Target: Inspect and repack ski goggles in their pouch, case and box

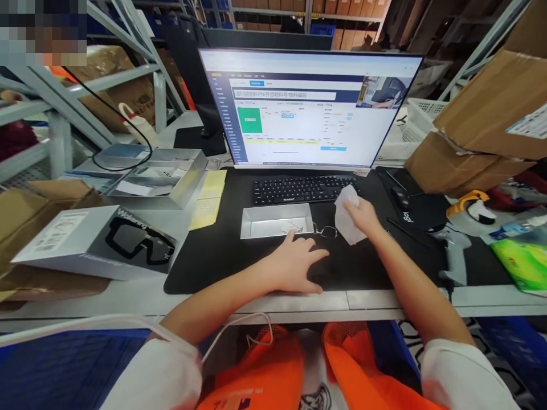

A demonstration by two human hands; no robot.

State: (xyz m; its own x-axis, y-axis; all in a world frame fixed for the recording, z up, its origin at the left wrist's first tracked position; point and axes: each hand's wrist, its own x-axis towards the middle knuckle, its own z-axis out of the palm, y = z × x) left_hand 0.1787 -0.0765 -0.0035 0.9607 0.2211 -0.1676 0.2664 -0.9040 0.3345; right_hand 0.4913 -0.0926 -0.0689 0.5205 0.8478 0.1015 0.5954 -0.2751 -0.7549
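My right hand (362,216) pinches a thin white sheet (348,226), paper or a plastic bag, above the black desk mat (231,256). With its fingers spread, my left hand (299,262) hovers at or rests on the mat; contact is unclear. Its index finger reaches the front edge of a shallow silver-white box (260,223). Something small, pale and wiry (294,228) lies at the box's right end, partly behind the fingers. Between the box and the sheet is a thin metal wire loop (327,230), too fine to name.
A keyboard (299,189) and monitor (299,125) stand behind the box. To the left are yellow notes (208,199), an open grey box (179,176) and a goggles carton (123,242). At right lie a mouse (400,199), a barcode scanner (456,256) and a tape dispenser (470,208).
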